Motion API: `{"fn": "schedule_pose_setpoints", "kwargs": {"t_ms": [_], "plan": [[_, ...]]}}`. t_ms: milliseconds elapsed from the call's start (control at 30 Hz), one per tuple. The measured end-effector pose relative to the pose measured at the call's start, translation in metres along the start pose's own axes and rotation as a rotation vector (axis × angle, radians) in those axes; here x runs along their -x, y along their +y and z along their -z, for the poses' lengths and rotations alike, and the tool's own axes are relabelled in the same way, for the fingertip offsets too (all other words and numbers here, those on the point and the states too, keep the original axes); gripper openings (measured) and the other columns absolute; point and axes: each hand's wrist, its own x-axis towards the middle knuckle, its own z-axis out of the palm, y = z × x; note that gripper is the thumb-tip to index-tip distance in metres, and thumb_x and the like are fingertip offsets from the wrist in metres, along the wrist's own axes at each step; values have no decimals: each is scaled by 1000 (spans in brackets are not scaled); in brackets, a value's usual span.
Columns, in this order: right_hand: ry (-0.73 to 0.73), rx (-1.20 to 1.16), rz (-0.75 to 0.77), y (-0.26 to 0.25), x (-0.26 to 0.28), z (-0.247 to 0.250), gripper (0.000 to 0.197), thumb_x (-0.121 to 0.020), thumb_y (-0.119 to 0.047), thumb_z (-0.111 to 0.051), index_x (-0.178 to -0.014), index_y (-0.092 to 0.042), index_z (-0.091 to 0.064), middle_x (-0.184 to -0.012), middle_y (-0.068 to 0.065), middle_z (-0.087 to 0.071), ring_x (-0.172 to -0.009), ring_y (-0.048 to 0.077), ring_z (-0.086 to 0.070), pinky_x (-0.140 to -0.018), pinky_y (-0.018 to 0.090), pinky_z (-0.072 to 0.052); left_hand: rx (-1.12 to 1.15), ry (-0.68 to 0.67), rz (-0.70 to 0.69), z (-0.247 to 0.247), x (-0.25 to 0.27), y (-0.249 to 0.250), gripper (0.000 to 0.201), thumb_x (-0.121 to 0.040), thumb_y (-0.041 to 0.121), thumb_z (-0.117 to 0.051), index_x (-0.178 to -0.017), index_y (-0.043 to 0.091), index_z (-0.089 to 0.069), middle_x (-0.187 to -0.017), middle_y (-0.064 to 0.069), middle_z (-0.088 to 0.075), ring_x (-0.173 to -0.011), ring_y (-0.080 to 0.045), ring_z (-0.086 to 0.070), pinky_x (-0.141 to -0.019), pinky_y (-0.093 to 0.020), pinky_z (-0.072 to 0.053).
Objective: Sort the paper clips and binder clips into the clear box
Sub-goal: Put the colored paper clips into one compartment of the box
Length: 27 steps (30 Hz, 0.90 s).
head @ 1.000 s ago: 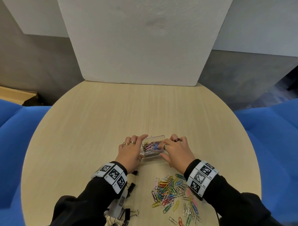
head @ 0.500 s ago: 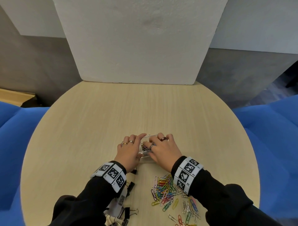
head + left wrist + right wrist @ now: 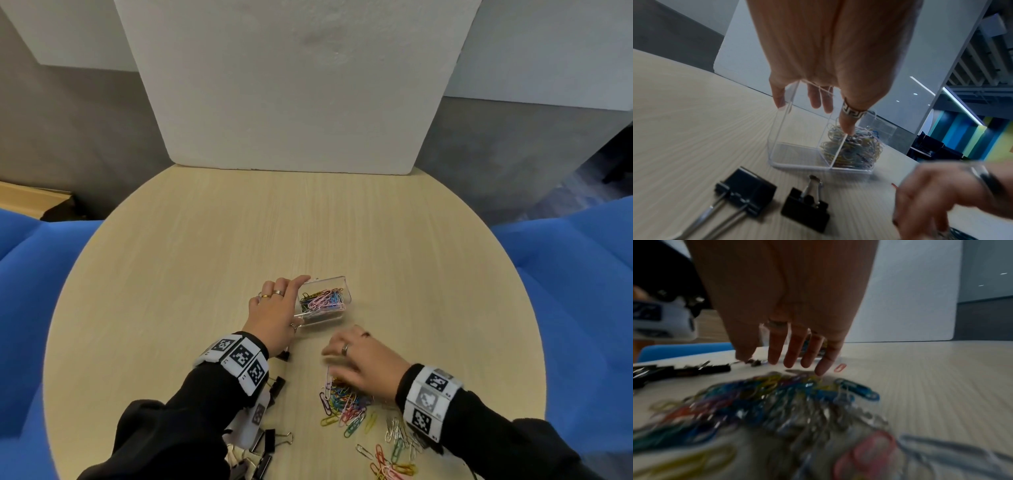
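Left hand (image 3: 274,318) grips the box (image 3: 337,317), its long axis running rightward from the fingers; right hand (image 3: 366,363), fingers spread, hovers empty over clips (image 3: 342,404) on the desk (image 3: 205,274).

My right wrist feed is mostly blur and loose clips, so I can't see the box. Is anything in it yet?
Observer: Yes. The clear box holds a heap of coloured paper clips, all in one compartment.
Operator: And the other compartment?
Observer: The left wrist view shows it bare. A clear divider separates it from the clips.
Operator: Is the box being held, or is it loose on the table?
Observer: Held. The left hand grips it, with fingers over the far rim and the thumb at the divider.
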Motion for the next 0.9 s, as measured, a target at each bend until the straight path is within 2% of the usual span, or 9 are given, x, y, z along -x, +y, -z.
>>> {"fn": "schedule_pose_setpoints", "kwargs": {"t_ms": [67, 233, 367, 400, 467, 567, 667, 767, 900], "plan": [[-93, 77, 70, 3, 5, -16, 42, -91, -42, -48, -129, -26, -48, -133, -4, -42, -119, 14, -33, -102, 31, -30, -2, 5, -3, -1, 0, 0, 76, -86, 17, -54, -145, 31, -8, -133, 0, -33, -122, -20, -31, -97, -37, -33], [-125, 110, 69, 11, 24, -19, 34, -91, -40, -48, -122, -26, -54, -125, -6, -46, -115, 12, -37, -101, 31, -29, -7, 14, 1, -1, -1, 0, 76, -87, 18, -54, -145, 31, -8, -134, 0, -33, -123, -20, -29, -100, -38, -32], [109, -100, -102, 24, 31, -7, 32, -94, -36, -44, -122, -24, -54, -124, -8, -50, -114, 6, -40, -105, 30, -34, -23, 132, -49, 0, 8, 7, 72, -83, 28, -62, -141, 31, -20, -138, -3, -35, -131, -23, -28, -109, -56, -20], [152, -121, -152, 27, 30, -4, 35, -96, -34, -42, -128, -22, -49, -131, -6, -47, -120, 7, -38, -108, 27, -30, -44, 235, -120, -1, 13, 11, 69, -78, 28, -67, -136, 29, -29, -132, -4, -43, -125, -23, -34, -104, -59, -26], [112, -98, -229, 33, 24, 0, 46, -98, -32, -37, -141, -16, -32, -146, -2, -33, -133, 12, -26, -111, 24, -18, -31, 371, -286, -4, 28, 23, 53, -73, 29, -66, -121, 25, -43, -116, -2, -56, -109, -18, -43, -89, -50, -44], [-67, 80, -218, 36, 17, -3, 53, -99, -34, -31, -147, -19, -12, -155, -7, -11, -141, 16, -9, -113, 34, -16, 60, 68, -333, -14, 53, 44, 35, -86, 35, -52, -119, 25, -46, -117, 4, -52, -105, -14, -51, -87, -30, -48], [-129, 176, -161, 36, 22, -8, 50, -100, -34, -27, -147, -23, -14, -155, -12, -10, -142, 16, -7, -111, 37, -19, 29, -311, -150, -38, 66, 45, 57, -81, 45, -62, -127, 23, -37, -127, 2, -41, -114, -17, -47, -94, -33, -46], [-134, 184, -85, 35, 37, -11, 51, -96, -42, -24, -145, -27, -22, -152, -15, -18, -140, 14, -11, -110, 35, -20, -6, -442, -120, -51, 65, 47, 69, -73, 37, -72, -127, 18, -34, -128, -4, -37, -118, -22, -43, -96, -36, -45], [-84, 76, -57, 36, 52, -17, 65, -82, -59, -21, -137, -30, -39, -144, -17, -35, -134, 10, -23, -109, 35, -26, 96, -437, -141, -61, 58, 55, 60, -77, 22, -69, -127, 18, -36, -130, -3, -36, -119, -20, -42, -100, -34, -43]]}}
